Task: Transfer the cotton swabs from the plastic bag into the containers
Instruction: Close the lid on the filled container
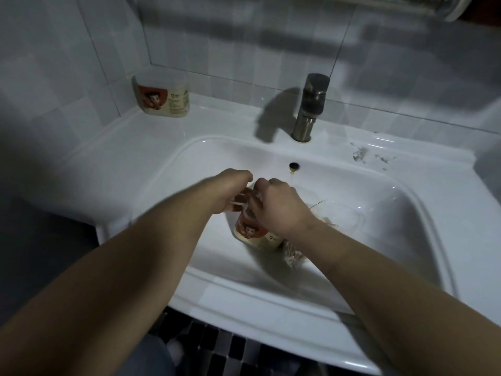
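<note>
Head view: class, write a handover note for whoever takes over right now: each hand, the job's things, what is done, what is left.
Left hand grips the top of the basin container, tilted inside the sink.
Right hand is curled at its mouth; what it pinches is blurred.
Cotton swabs and the plastic bag lie beside it in the basin.
Ledge container stands at the back left corner, fill unclear.
Done: cannot tell. Left: move the loose swabs into the containers.

— Any readable writing?
— None. The container on the ledge (162, 96) and the container in the basin (253, 234) each bear a label with small print and a shield mark, too blurred to read.
</note>
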A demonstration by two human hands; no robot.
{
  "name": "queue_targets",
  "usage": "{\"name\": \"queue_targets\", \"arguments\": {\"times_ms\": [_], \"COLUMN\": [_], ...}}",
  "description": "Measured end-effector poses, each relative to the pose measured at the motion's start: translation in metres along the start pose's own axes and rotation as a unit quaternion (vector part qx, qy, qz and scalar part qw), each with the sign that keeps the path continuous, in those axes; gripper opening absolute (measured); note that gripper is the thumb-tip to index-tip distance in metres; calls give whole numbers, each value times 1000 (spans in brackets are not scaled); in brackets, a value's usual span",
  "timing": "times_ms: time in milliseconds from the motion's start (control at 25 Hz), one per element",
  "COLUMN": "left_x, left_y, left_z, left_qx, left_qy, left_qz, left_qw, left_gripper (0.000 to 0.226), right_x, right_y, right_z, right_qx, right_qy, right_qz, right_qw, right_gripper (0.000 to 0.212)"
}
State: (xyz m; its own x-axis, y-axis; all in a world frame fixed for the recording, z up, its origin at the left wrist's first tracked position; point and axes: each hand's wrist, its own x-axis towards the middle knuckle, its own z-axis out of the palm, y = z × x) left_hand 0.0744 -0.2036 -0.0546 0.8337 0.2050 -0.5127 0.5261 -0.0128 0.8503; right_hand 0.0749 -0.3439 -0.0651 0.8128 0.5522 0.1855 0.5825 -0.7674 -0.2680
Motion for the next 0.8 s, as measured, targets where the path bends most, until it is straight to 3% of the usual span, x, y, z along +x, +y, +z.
{"name": "queue_targets", "arguments": {"times_ms": [160,320,560,680,800], "left_x": [-4,-4,-5,-6,-4], "left_y": [1,0,2,2,1], "left_z": [0,0,-2,-2,-3], "left_qx": [-4,-1,-7,-7,-6], "left_qy": [-13,-15,-16,-18,-18], "left_qz": [9,10,5,7,11], "left_qw": [1000,1000,1000,1000,1000], "left_gripper": [16,25,25,28,28], "right_x": [-3,-6,-25,-22,-22], "right_y": [2,6,4,5,7], "right_z": [0,-3,-3,-1,-3], "right_qx": [3,-58,-94,-64,-55], "right_qy": [-16,-4,-252,-219,-171], "right_qz": [-18,-39,-58,-59,-113], "right_qw": [1000,998,961,972,977], "right_gripper": [32,58,120,107,93]}}
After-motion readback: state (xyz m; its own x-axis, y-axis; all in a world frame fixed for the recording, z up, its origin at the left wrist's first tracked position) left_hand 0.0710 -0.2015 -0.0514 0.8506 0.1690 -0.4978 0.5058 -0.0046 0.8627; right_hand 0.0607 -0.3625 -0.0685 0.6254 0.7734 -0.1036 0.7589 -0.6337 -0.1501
